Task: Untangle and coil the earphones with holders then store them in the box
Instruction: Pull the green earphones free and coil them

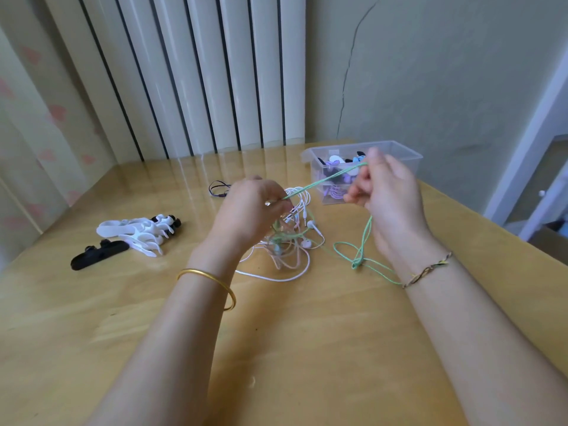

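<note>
Wooden table (307, 348) pushed up against white vertical slats (184, 72) and a cracked wall, decent daylight.

The right hand (387, 192) is pinching the green earphone cable (325, 179) between thumb and fingertips, lifted up in front of the clear box (412, 153). The left hand (252, 207) has its fingers curled round the same cable lower down, right above the tangle (285, 247), so there's a taut stretch of green running between the two hands. The rest of the green cable drops from the right hand, makes a loose knot (356, 262) on the table and trails under the right wrist.

The tangle itself is white, pinkish and green earphones heaped under the left hand. The box already has a few coiled sets in it. White holders (132, 232) and a black holder (98, 256) sit well off to the left, and a dark cable (218, 189) lies behind the left hand.

My take: don't yank. I'd keep the left-hand pinch close to the heap as an anchor and feed the green through slowly, because pulling hard will likely tighten it. I'd also sort that loose knot before it cinches, then grab a holder.
</note>
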The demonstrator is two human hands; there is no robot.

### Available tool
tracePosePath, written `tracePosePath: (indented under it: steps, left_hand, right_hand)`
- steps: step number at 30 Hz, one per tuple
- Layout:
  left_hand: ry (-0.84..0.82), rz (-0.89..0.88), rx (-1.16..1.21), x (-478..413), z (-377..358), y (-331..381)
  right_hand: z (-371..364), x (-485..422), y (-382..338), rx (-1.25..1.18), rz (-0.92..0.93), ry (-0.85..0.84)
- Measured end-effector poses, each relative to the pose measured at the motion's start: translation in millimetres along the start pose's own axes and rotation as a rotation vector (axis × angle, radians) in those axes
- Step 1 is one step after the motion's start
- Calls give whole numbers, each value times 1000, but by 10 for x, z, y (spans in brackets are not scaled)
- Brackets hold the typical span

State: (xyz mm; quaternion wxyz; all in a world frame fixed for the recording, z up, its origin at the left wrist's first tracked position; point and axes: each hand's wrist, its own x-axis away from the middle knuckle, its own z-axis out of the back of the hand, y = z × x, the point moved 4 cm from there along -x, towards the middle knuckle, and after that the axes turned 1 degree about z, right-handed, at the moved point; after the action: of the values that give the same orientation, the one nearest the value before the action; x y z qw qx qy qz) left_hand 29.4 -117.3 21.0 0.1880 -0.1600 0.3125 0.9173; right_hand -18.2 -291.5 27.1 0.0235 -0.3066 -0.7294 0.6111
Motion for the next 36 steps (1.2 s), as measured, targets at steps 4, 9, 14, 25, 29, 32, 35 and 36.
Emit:
tracePosePath:
  steps: [4,9,14,25,29,32,35,36]
  left_hand:
    - [61,27,-82,2,-13,-97]
    - [50,-6,118,16,22,7]
    - [58,-92,186,43,20,165]
    - [113,-223,54,51,111,224]
    - [216,-135,181,19,238,174]
    - [292,-119,224,3,318,183]
    - [371,-73,243,-6,422,141]
    - [395,-54,223,-8,454,122]
  right_hand:
    - [-13,6,19,-653,-289,16]
    - [7,17,90,-94,-171,-31]
    - [-99,110,70,686,220,-226]
    - [21,57,88,686,41,-458]
    - [238,-86,78,983,66,-191]
    - [342,-117,84,1309,13,-117]
    - [418,-141,107,1463,-69,-80]
    - [423,-140,114,1484,-94,-81]
